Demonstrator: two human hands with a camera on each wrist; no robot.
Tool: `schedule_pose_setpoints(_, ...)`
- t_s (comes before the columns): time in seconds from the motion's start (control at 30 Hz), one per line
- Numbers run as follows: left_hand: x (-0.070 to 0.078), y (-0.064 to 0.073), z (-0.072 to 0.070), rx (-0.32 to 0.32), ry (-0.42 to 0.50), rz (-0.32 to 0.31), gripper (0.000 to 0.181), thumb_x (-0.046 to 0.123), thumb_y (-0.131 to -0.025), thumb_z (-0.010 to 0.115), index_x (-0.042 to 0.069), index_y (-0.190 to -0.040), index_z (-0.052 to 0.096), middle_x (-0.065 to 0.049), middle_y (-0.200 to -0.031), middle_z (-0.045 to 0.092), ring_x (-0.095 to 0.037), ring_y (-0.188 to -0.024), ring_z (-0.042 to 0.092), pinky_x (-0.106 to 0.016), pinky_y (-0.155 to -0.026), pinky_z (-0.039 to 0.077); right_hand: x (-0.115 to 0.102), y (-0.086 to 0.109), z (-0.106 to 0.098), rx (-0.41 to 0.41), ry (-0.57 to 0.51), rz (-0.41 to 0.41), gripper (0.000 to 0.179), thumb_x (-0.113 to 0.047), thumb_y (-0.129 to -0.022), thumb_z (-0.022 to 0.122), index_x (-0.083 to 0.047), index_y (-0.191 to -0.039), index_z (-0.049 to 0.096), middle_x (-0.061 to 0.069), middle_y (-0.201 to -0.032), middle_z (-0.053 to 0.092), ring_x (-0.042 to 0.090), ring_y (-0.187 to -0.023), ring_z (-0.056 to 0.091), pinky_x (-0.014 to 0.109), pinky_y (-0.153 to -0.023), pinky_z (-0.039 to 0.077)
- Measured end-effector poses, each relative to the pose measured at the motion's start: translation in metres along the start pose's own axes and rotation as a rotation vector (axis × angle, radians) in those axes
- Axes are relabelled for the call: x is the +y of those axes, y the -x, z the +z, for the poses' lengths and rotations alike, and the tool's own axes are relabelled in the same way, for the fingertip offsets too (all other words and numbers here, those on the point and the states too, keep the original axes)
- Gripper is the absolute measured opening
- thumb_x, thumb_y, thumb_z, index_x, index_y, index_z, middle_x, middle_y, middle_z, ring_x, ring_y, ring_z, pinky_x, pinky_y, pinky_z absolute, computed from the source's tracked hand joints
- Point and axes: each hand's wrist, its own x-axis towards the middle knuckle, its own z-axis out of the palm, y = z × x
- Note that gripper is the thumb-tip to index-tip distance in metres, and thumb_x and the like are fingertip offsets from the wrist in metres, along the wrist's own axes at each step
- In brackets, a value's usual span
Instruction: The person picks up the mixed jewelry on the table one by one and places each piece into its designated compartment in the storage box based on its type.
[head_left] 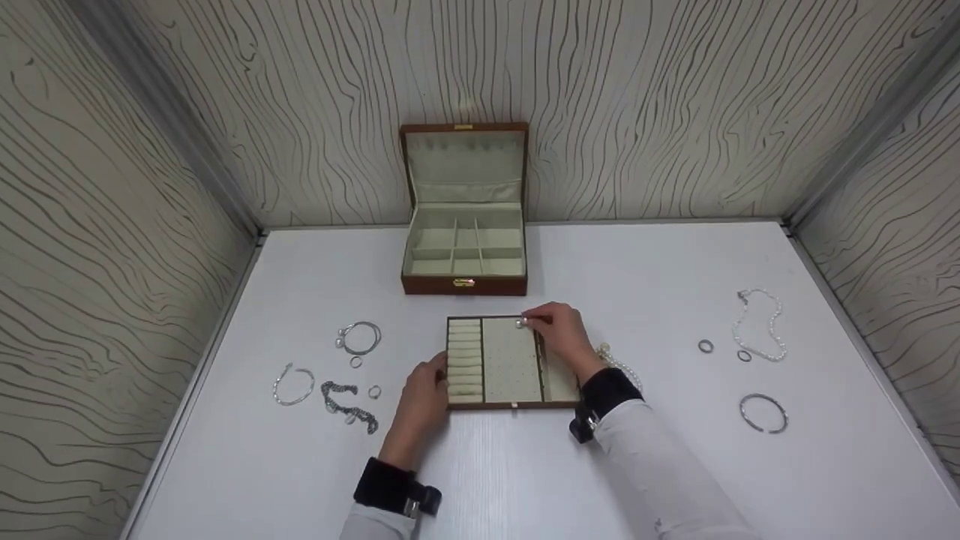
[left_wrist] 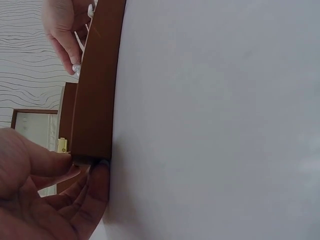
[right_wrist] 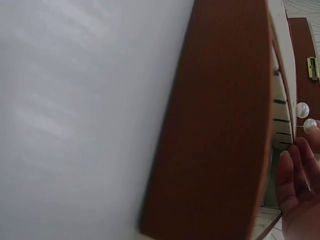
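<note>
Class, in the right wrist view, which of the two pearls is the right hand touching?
The lower pearl, its edge partly covered by the right hand; the upper pearl shows just above it, with no finger touching it.

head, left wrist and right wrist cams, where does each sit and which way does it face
Head: on the head, looking forward and down at the tray; left hand and right hand show.
Left wrist: on that wrist, facing the tray's brown side; both hands show.
Right wrist: on that wrist, facing the same side; right hand shows.
Both wrist views share the gold clasp.
</note>
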Motion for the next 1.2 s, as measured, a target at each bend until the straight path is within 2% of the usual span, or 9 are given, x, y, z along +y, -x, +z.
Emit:
schedule_pose_setpoints(0.13, 0.000, 0.000, -0.001, -0.004, -0.005, 0.000, 0.049, -0.003, -0.092, 0.053, 0.000, -0.141, 0.049, -0.016, -0.111, 0.060, -0.031, -0.105, 0.058, -0.046, -0.091, 0.048, 0.001, 0.000, 0.001, 0.002, 0.004, -0.008, 0.008, -0.002, -0.087, 0.072, -0.005, -0.091, 0.078, 0.006, -0.092, 0.071, 0.025, -0.093, 0.065, 0.041, -0.084, 0.051)
schedule_pose_setpoints(0.33, 0.000, 0.000, 0.000, -0.003, 0.000, -0.008, 0.048, -0.003, -0.093, 0.053, -0.001, -0.141, 0.049, -0.017, -0.113, 0.060, -0.031, -0.107, 0.058, -0.046, -0.092, 0.048, 0.001, 0.002, 0.001, 0.017, 0.015, -0.007, 0.008, -0.002, -0.087, 0.072, -0.005, -0.091, 0.078, 0.006, -0.092, 0.072, 0.025, -0.093, 0.065, 0.042, -0.085, 0.050)
schedule_pose_setpoints(0.47, -0.001, 0.000, 0.000, -0.004, -0.005, -0.004, 0.048, -0.003, -0.093, 0.053, -0.001, -0.141, 0.049, -0.015, -0.109, 0.060, -0.028, -0.102, 0.059, -0.045, -0.089, 0.049, 0.001, 0.003, 0.001, 0.016, 0.032, -0.008, 0.009, -0.003, -0.088, 0.071, -0.005, -0.094, 0.077, 0.007, -0.095, 0.072, 0.026, -0.095, 0.065, 0.043, -0.086, 0.050)
schedule_pose_setpoints(0.63, 0.000, 0.000, -0.001, -0.008, -0.009, -0.007, 0.048, -0.002, -0.094, 0.053, 0.001, -0.142, 0.049, -0.012, -0.105, 0.059, -0.024, -0.095, 0.058, -0.043, -0.085, 0.049, 0.001, 0.007, 0.001, -0.008, 0.051, 0.002, 0.022, -0.004, -0.092, 0.066, -0.004, -0.113, 0.073, 0.012, -0.110, 0.070, 0.029, -0.108, 0.062, 0.043, -0.094, 0.048)
schedule_pose_setpoints(0.77, 0.001, 0.001, -0.002, -0.010, 0.007, -0.015, 0.048, -0.001, -0.095, 0.053, 0.002, -0.143, 0.048, -0.012, -0.108, 0.059, -0.024, -0.097, 0.058, -0.042, -0.086, 0.050, -0.001, 0.012, -0.001, -0.046, 0.059, 0.030, 0.033, -0.002, -0.096, 0.059, -0.004, -0.128, 0.065, 0.014, -0.121, 0.066, 0.030, -0.117, 0.058, 0.043, -0.100, 0.045)
schedule_pose_setpoints(1.0, 0.001, 0.001, -0.001, -0.006, 0.012, -0.030, 0.048, 0.001, -0.095, 0.052, 0.004, -0.143, 0.049, -0.013, -0.112, 0.060, -0.026, -0.104, 0.058, -0.043, -0.090, 0.049, -0.004, 0.025, -0.018, -0.136, 0.022, 0.025, 0.041, -0.003, -0.097, 0.055, -0.004, -0.138, 0.056, 0.015, -0.129, 0.061, 0.031, -0.109, 0.061, 0.044, -0.089, 0.051)
schedule_pose_setpoints(1.2, 0.000, 0.000, 0.000, -0.003, 0.001, -0.030, 0.048, 0.000, -0.094, 0.053, 0.004, -0.142, 0.050, -0.013, -0.111, 0.060, -0.025, -0.102, 0.058, -0.042, -0.088, 0.050, -0.003, 0.045, -0.046, -0.112, -0.047, 0.092, 0.036, -0.007, -0.098, 0.058, -0.005, -0.134, 0.059, 0.015, -0.128, 0.060, 0.026, -0.101, 0.061, 0.035, -0.075, 0.054)
